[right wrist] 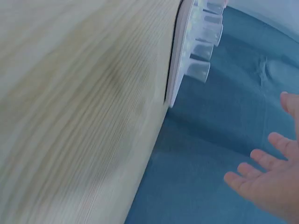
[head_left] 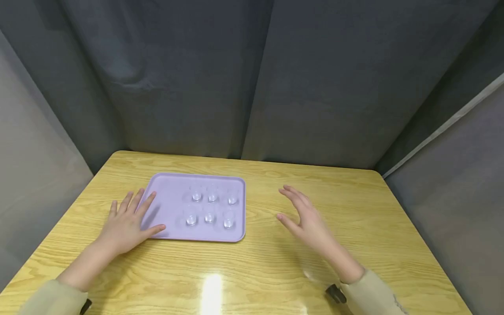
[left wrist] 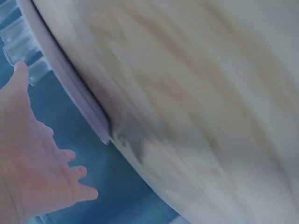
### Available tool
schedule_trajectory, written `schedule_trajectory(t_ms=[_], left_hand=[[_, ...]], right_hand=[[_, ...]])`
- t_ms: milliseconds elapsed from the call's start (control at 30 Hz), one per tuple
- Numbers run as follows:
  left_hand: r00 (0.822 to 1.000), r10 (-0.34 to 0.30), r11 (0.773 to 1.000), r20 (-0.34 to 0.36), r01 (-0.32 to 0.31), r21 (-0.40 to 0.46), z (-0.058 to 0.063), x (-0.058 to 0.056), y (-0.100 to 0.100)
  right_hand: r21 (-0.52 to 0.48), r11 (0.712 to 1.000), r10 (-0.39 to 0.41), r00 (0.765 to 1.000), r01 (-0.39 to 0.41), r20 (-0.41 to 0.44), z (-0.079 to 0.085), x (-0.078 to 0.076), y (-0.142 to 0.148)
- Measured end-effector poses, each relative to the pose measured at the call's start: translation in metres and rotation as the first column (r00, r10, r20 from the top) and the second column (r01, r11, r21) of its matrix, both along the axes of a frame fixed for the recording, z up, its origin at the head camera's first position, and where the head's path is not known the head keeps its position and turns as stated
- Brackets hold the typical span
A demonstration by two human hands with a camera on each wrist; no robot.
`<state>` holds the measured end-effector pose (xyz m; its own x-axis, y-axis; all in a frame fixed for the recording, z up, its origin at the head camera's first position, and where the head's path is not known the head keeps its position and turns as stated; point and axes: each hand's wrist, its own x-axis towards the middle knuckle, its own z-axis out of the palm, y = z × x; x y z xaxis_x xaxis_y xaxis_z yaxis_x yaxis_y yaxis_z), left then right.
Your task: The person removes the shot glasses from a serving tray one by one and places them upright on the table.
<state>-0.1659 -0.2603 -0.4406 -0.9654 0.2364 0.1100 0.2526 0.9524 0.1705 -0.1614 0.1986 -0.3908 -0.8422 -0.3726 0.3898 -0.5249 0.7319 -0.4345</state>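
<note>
item: tray (head_left: 173,192), lilac, rectangular, rounded corners, raised rim; lying flat on the left part of the desk (head_left: 260,271), between the two hands.
item: six small cups (head_left: 209,217), clear, upright, in two rows of three on the right part of the tray.
item: left hand (head_left: 124,227), palm down at the tray's left edge, partly over it; fingers spread wide, thumb stretched toward the cups, nothing held; contact with the rim cannot be told. cups well to the right of the fingers.
item: right hand (head_left: 310,221), over the desk, apart from the tray's right edge; fingers slightly bent, thumb held away, nothing held. nearest cups to the left of the fingers, across a strip of desk.
item: desk, yellow wood grain, glossy.
item: curtain (head_left: 177,78), dark grey, behind the desk.
markings: small grey mark on the right sleeve (head_left: 368,293), too small to read.
</note>
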Motion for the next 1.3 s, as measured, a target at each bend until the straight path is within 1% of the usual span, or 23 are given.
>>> schedule_trajectory(t_ms=[167, 233, 300, 367, 433, 533, 633, 767, 867, 933, 1033, 1200, 1300], left_hand=[[0.998, -0.02, 1.0, 0.056, 0.019, 0.009, -0.005, -0.006, -0.012], [0.996, -0.026, 1.0, 0.083, 0.024, 0.02, -0.007, -0.007, -0.014], [0.993, -0.033, 0.999, 0.113, 0.029, 0.031, -0.009, -0.008, -0.016], [0.989, -0.042, 0.998, 0.139, 0.036, 0.047, -0.011, -0.009, -0.017], [0.987, -0.052, 0.997, 0.151, 0.044, 0.06, -0.012, -0.01, -0.018], [0.987, -0.062, 0.996, 0.145, 0.051, 0.078, -0.013, -0.01, -0.018], [0.987, -0.069, 0.995, 0.144, 0.058, 0.081, -0.012, -0.011, -0.019], [0.981, -0.075, 0.995, 0.178, 0.062, 0.075, -0.008, -0.012, -0.019], [0.978, -0.076, 0.996, 0.197, 0.064, 0.066, -0.006, -0.012, -0.017], [0.977, -0.073, 0.996, 0.199, 0.063, 0.056, -0.005, -0.012, -0.016], [0.976, -0.062, 0.998, 0.207, 0.056, 0.037, -0.007, -0.013, -0.016], [0.977, -0.055, 0.998, 0.206, 0.052, 0.022, -0.005, -0.012, -0.015], [0.979, -0.057, 0.998, 0.196, 0.053, 0.023, -0.004, -0.01, -0.014]], right_hand=[[-0.057, 0.996, 0.064, 0.998, -0.063, 0.01, -0.004, -0.017, -0.027], [-0.099, 0.992, 0.084, 0.996, -0.08, 0.04, -0.008, -0.022, -0.038], [-0.142, 0.986, 0.101, 0.991, -0.088, 0.088, -0.013, -0.026, -0.049], [-0.185, 0.977, 0.133, 0.981, -0.106, 0.14, -0.018, -0.03, -0.059], [-0.227, 0.966, 0.165, 0.97, -0.122, 0.179, -0.024, -0.035, -0.068], [-0.283, 0.949, 0.209, 0.953, -0.143, 0.22, -0.03, -0.042, -0.077], [-0.31, 0.941, 0.224, 0.94, -0.139, 0.257, -0.033, -0.049, -0.083], [-0.303, 0.941, 0.246, 0.917, -0.148, 0.313, -0.037, -0.059, -0.089], [-0.28, 0.942, 0.278, 0.896, -0.184, 0.346, -0.041, -0.063, -0.091], [-0.258, 0.944, 0.292, 0.886, -0.206, 0.361, -0.043, -0.065, -0.092], [-0.215, 0.95, 0.293, 0.885, -0.227, 0.362, -0.047, -0.066, -0.094], [-0.157, 0.958, 0.279, 0.897, -0.238, 0.343, -0.049, -0.064, -0.099], [-0.131, 0.965, 0.259, 0.903, -0.226, 0.344, -0.049, -0.063, -0.101]])
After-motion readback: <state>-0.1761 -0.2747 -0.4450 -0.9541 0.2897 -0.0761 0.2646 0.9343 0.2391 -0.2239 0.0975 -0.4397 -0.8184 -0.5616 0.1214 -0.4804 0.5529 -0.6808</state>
